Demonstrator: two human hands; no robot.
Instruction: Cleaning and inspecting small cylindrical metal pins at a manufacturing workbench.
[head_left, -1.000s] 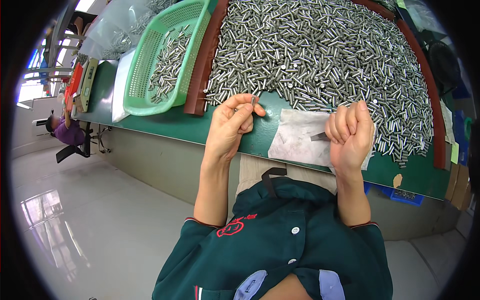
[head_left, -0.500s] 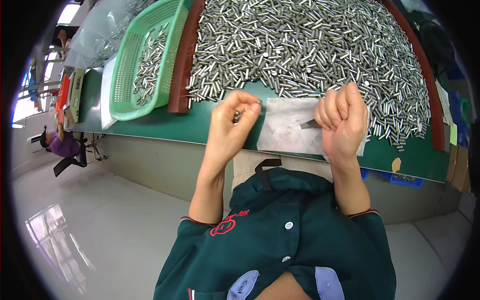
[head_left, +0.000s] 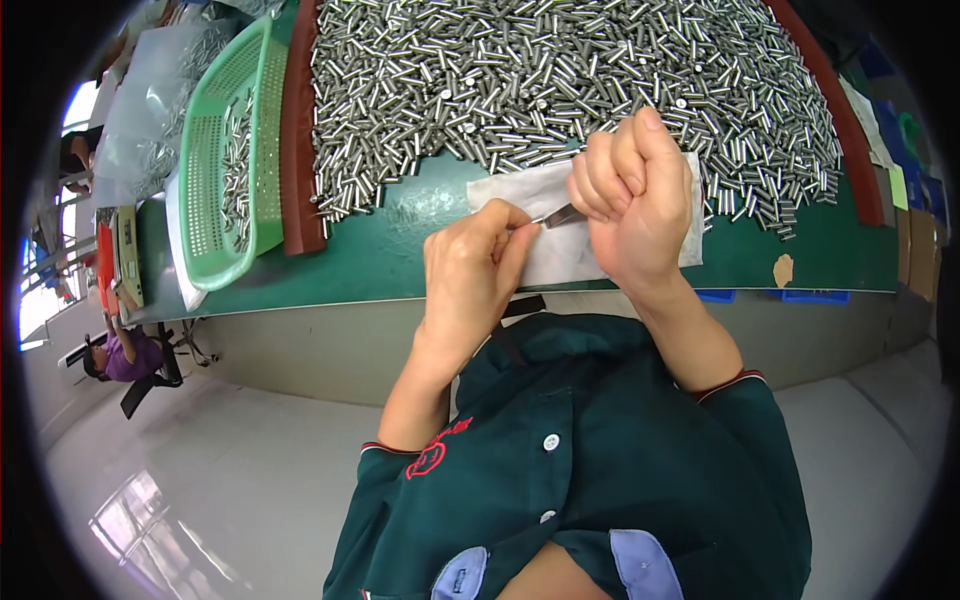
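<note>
My left hand (head_left: 465, 265) is closed in a pinch on a small metal pin (head_left: 539, 221), whose end shows past my fingertips. My right hand (head_left: 645, 205) is curled into a fist around a flat, dark metal blade (head_left: 565, 214); its handle, if any, is hidden in the palm. The blade's tip is right at the pin's end, and I cannot tell whether they touch. Under both hands lies a smudged white cloth (head_left: 550, 264) at the table's front edge. Beyond it spreads a thick heap of short, shiny metal pins (head_left: 560, 80).
Reddish-brown strips (head_left: 298, 130) (head_left: 860, 170) border the heap on both sides. A green perforated basket (head_left: 200, 235) with pins stands at left on the green table (head_left: 390, 245), near clear plastic bags (head_left: 150, 110). Blue bins (head_left: 815, 297) sit below the edge. Another person (head_left: 130, 355) is far left.
My left hand has come over to the right hand, bringing the pin to the blade's tip. The fingers of my right hand stay curled around the blade. The whole view has shifted somewhat.
</note>
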